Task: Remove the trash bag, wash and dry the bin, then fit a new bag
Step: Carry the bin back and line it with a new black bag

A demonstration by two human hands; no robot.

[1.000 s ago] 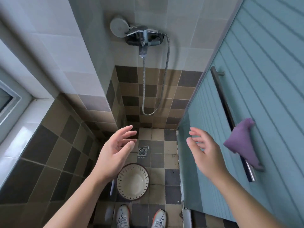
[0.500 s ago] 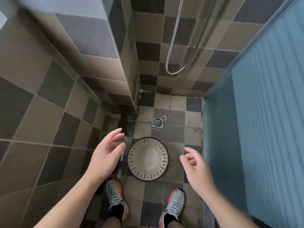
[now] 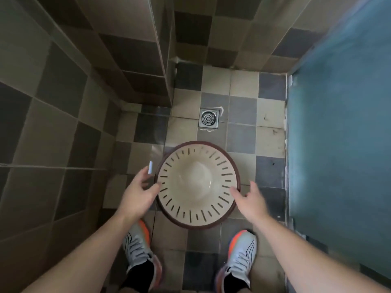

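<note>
Nearest, at the bottom of the view: my two shoes, the left one (image 3: 138, 248) and the right one (image 3: 240, 253), grey-white with orange heels, planted on the checkered floor tiles (image 3: 243, 109).

Next, my left hand (image 3: 137, 196): fingers loosely spread, holding nothing, just beside the left rim of the bin; whether the fingertips touch the rim I cannot tell, as the view is blurred. A small pale object (image 3: 150, 167) shows just beyond the fingers; I cannot tell what it is.

My right hand (image 3: 249, 203): fingers spread and relaxed, gripping nothing, lying over the bin's right edge; contact unclear.

Between both hands: the bin (image 3: 197, 182), round, beige inside with dark slits around its wall and a brown rim, standing upright on the floor just ahead of my shoes. No bag is visible in it.

Beyond the bin: a square metal floor drain (image 3: 208, 118), near but apart.

Left and far: tiled walls (image 3: 53, 102) with a jutting corner close to the bin.

Right: a teal panel (image 3: 338, 123) closing that side.
</note>
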